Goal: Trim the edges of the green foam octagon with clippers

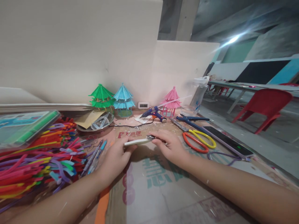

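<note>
Above the cardboard-covered table, my left hand (118, 157) is closed on the left end of a thin, flat white piece (137, 142), seen nearly edge-on. My right hand (171, 147) pinches a small dark, shiny thing (150, 137) at the right end of that piece. What exactly this small thing is, I cannot make out. Right of my right hand lie scissors (199, 140) with one red and one yellow handle loop. Just beyond both hands rests a blue glue gun (153, 113).
Green (101, 96), blue (123, 99) and pink (172, 101) model pavilions stand at the back by a small digital clock (143, 105). Pipe cleaners (30, 168), a marker case (30, 127) and pens (95, 155) lie left. Pliers (193, 119), a phone (227, 141) and a bottle (198, 95) are right.
</note>
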### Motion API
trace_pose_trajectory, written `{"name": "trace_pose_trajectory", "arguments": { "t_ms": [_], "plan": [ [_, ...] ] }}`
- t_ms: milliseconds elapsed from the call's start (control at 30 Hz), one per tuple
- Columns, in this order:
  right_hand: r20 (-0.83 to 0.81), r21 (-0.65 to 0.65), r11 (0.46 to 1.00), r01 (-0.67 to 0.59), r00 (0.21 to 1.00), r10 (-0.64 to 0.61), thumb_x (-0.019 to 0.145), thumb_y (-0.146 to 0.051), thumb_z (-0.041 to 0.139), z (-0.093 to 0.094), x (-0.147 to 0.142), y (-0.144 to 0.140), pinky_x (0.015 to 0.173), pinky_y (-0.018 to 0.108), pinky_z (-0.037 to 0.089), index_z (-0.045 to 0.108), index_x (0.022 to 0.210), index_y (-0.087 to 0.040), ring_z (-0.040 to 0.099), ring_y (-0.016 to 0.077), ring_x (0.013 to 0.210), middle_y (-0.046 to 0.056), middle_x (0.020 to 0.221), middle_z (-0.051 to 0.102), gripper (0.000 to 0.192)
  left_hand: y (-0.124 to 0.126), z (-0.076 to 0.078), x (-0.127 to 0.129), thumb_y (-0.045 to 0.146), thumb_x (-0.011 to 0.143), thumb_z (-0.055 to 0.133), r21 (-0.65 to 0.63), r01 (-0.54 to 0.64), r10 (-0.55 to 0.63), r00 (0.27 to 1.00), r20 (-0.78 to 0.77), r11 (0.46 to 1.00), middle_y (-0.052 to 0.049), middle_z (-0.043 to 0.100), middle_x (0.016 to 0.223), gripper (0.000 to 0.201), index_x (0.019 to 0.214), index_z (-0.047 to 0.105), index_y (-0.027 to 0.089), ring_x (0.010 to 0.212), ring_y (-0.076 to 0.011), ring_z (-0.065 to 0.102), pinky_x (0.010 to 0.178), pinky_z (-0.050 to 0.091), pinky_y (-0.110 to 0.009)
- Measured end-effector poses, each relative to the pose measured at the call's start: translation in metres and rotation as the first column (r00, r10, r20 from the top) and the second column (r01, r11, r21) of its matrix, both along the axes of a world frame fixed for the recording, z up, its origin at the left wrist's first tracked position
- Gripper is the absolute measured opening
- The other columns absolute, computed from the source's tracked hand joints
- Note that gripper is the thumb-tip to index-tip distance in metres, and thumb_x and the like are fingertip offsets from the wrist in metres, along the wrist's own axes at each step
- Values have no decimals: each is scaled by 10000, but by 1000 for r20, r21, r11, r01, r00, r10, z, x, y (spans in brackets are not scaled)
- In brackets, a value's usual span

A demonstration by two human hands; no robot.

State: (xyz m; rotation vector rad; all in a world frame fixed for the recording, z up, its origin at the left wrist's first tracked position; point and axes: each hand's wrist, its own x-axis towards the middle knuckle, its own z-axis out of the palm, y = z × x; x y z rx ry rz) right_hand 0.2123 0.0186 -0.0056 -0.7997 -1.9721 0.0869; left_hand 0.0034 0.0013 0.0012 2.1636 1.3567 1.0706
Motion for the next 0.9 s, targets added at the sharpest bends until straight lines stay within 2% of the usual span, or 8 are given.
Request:
{"name": "trace_pose_trajectory", "arguments": {
  "t_ms": [100,233,333,433,533,667,800,900],
  "plan": [
    [-155,-163,987,-4,988,-22,862,-299,490,-2,-1,5,774,323,493,662,984,-188,639,204,885,73,963,704,238,1,-2,-1,343,793,552,-50,-53,57,994,94,997,-34,689,829,231,941,639,190,775,-207,620,671,482,-285],
    [-261,-398,915,-69,964,-40,780,-344,543,0,-4,8,667,292,502,654,915,-175,636,185,752,47,856,705,243,-2,0,2,435,755,590,-169,-46,77,980,183,985,-54,702,837,355,971,643,159,747,-219,632,642,494,-290],
    [-248,-482,870,-103,968,-23,734,-347,571,2,-7,7,574,251,471,650,835,-173,583,148,623,11,718,665,216,-5,7,6,450,741,588,-152,-30,59,980,191,988,-65,710,885,375,952,659,149,809,-230,639,687,503,-299],
    [-234,-505,855,-120,972,-2,735,-337,561,2,-10,4,536,227,437,642,763,-170,532,123,568,-2,656,627,188,-7,11,7,468,753,562,-168,-8,42,979,200,986,-59,705,806,355,874,669,152,797,-234,639,652,505,-294],
    [-226,-507,851,-136,974,21,739,-321,562,2,-11,3,522,215,418,635,738,-170,513,113,555,-10,639,612,168,-7,10,7,483,768,547,-171,-20,54,978,200,985,-59,697,782,370,889,661,153,807,-241,635,629,503,-293],
    [-193,-464,875,-139,980,53,767,-321,556,1,-10,2,526,222,431,625,756,-169,540,124,563,-6,644,619,167,-4,2,3,440,792,552,-114,-16,36,985,169,993,-73,689,970,369,1025,629,164,896,-234,620,749,492,-314],
    [-163,-232,968,-94,985,56,846,-343,507,4,-2,-1,659,291,494,618,1005,-174,618,178,766,70,925,680,257,-3,-4,-1,375,834,502,-65,-27,35,991,133,998,-28,677,891,268,986,621,190,827,-198,614,727,476,-290],
    [-93,-64,996,-56,994,50,905,-325,451,7,3,-2,769,337,489,612,1063,-197,614,204,913,88,1016,669,259,-2,-5,-4,291,836,485,3,-31,30,996,83,1000,-4,667,908,201,967,617,215,853,-187,603,770,458,-286]
  ]
}}
